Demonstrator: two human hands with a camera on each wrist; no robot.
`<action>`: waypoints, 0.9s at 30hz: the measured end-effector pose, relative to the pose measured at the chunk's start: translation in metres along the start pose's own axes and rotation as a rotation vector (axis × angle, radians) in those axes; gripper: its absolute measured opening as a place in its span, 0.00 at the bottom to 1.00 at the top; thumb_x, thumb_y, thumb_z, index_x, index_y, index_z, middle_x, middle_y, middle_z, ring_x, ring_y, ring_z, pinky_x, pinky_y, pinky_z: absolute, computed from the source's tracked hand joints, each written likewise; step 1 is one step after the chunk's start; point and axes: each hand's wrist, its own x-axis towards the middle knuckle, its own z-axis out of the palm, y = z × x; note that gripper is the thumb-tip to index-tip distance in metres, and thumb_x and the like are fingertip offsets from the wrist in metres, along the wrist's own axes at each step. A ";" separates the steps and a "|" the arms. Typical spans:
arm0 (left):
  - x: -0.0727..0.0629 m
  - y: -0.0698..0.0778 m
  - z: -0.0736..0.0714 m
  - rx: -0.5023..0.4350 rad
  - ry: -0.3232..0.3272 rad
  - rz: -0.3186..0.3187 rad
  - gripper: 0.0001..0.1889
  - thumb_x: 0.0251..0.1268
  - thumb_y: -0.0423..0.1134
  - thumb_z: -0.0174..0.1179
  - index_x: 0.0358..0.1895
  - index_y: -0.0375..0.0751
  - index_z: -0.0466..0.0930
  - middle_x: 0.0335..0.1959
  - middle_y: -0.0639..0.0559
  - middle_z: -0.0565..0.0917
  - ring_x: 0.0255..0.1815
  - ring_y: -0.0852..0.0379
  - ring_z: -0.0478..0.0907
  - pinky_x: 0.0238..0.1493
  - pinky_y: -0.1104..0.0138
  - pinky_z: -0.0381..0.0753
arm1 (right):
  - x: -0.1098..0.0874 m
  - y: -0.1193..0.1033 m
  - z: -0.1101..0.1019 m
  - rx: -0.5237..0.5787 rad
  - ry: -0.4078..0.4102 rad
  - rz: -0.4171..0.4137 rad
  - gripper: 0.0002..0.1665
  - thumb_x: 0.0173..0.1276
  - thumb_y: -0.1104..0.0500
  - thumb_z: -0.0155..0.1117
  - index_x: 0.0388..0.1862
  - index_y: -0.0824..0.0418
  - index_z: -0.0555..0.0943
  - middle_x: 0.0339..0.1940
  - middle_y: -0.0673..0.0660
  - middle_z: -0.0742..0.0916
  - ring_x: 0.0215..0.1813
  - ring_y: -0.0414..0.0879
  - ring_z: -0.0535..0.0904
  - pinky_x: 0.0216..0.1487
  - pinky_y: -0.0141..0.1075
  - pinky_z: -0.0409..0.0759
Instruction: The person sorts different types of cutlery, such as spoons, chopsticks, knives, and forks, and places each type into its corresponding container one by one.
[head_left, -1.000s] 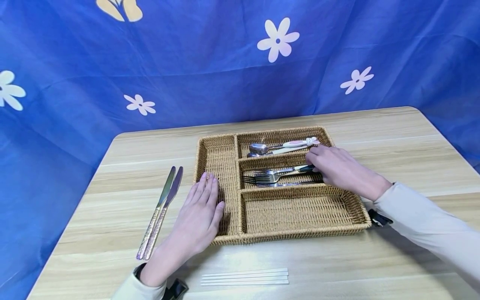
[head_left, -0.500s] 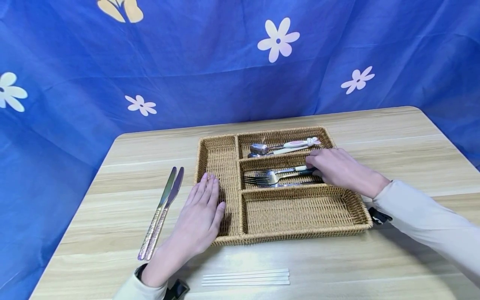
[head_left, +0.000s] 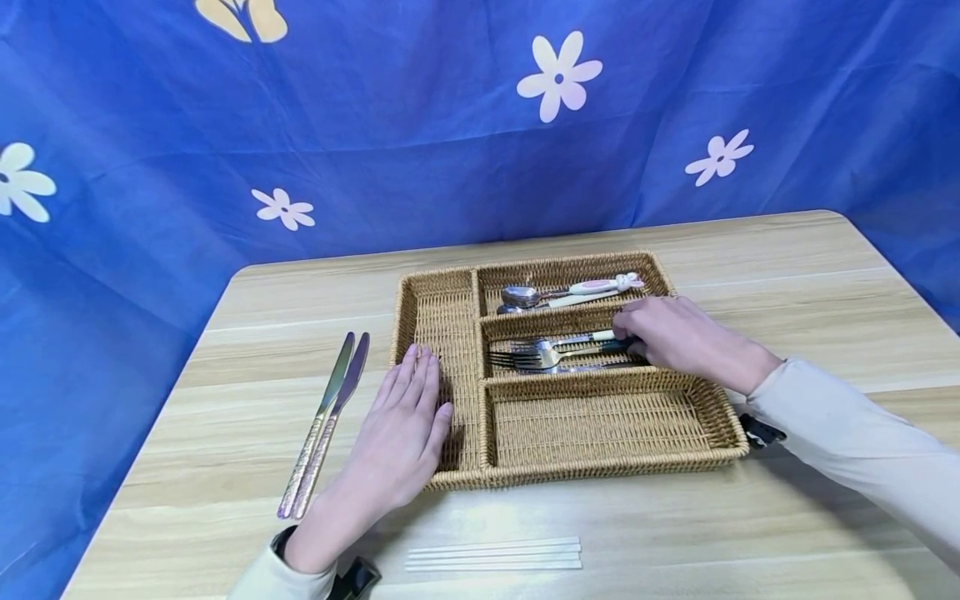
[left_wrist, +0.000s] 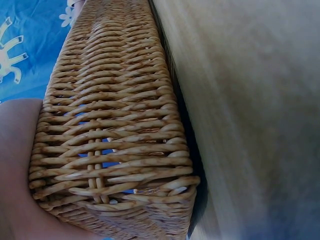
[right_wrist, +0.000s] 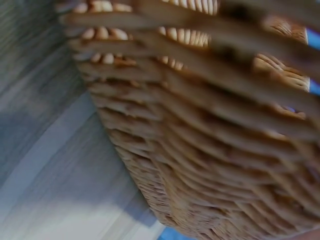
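Observation:
A woven wicker cutlery tray (head_left: 607, 467) with several compartments lies on the table. My left hand (head_left: 405, 425) rests over the front left corner of its long left compartment, fingers straight and side by side. At the right end of the middle compartment, my right hand (head_left: 675, 337) reaches in with bent fingers at the dark handle of a fork (head_left: 551, 357); the handle's end is hidden under them. Beside that fork lie a white-handled fork (head_left: 600, 336) and further metal cutlery. The left wrist view shows the tray's outer wall (left_wrist: 115, 115); the right wrist view shows its wall (right_wrist: 200, 125) close up.
Spoons, one with a white and pink handle (head_left: 596, 287), lie in the back compartment. Two table knives (head_left: 330, 417) with patterned handles lie left of the tray. Several thin pale sticks (head_left: 493, 556) lie in front. A blue flowered cloth (head_left: 420, 125) hangs behind the table.
The dark-handled fork's handle has shifted slightly toward the front under my right hand, showing more of the white handle. My left hand stays on the tray.

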 end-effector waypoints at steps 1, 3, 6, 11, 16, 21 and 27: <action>0.000 0.000 0.000 0.000 0.001 0.002 0.30 0.79 0.45 0.36 0.71 0.22 0.49 0.74 0.31 0.50 0.77 0.40 0.39 0.76 0.49 0.42 | 0.000 0.000 0.000 0.003 0.002 -0.001 0.13 0.49 0.68 0.76 0.25 0.56 0.79 0.26 0.50 0.82 0.27 0.44 0.79 0.24 0.36 0.81; 0.000 0.000 0.000 -0.002 0.005 0.006 0.30 0.79 0.45 0.35 0.71 0.22 0.49 0.74 0.30 0.50 0.77 0.40 0.39 0.76 0.49 0.42 | 0.000 0.000 0.000 0.010 0.006 -0.002 0.14 0.49 0.67 0.76 0.24 0.55 0.79 0.25 0.49 0.82 0.27 0.44 0.79 0.24 0.36 0.81; 0.000 0.000 -0.001 -0.001 0.009 0.010 0.30 0.79 0.45 0.36 0.71 0.22 0.49 0.74 0.30 0.51 0.77 0.40 0.39 0.76 0.49 0.42 | 0.000 0.000 0.000 0.018 0.007 0.000 0.14 0.50 0.67 0.76 0.23 0.54 0.78 0.24 0.49 0.82 0.26 0.43 0.79 0.24 0.36 0.80; 0.000 0.000 -0.002 -0.002 0.006 0.007 0.30 0.78 0.44 0.37 0.71 0.22 0.49 0.74 0.30 0.50 0.77 0.40 0.39 0.76 0.49 0.42 | 0.000 0.000 -0.001 0.018 0.002 0.005 0.14 0.51 0.68 0.75 0.23 0.54 0.77 0.24 0.48 0.81 0.26 0.42 0.78 0.24 0.36 0.79; 0.000 0.001 -0.001 -0.004 -0.001 0.001 0.30 0.78 0.44 0.38 0.71 0.22 0.49 0.74 0.31 0.50 0.77 0.41 0.39 0.76 0.49 0.42 | 0.000 0.000 0.000 0.009 0.001 0.009 0.17 0.52 0.68 0.74 0.20 0.53 0.73 0.22 0.47 0.79 0.24 0.41 0.75 0.22 0.35 0.77; 0.000 0.002 -0.001 -0.007 -0.006 -0.002 0.30 0.78 0.44 0.38 0.71 0.22 0.49 0.74 0.31 0.50 0.77 0.41 0.38 0.76 0.49 0.42 | 0.000 0.000 0.002 0.006 0.002 0.003 0.17 0.52 0.67 0.74 0.20 0.53 0.73 0.22 0.47 0.78 0.24 0.41 0.74 0.24 0.35 0.77; 0.000 0.001 -0.002 -0.002 0.001 -0.001 0.30 0.78 0.44 0.37 0.71 0.22 0.49 0.74 0.31 0.50 0.77 0.40 0.39 0.75 0.49 0.43 | 0.000 0.001 0.002 0.006 0.013 -0.011 0.13 0.52 0.66 0.74 0.23 0.54 0.78 0.24 0.49 0.81 0.25 0.42 0.76 0.25 0.37 0.79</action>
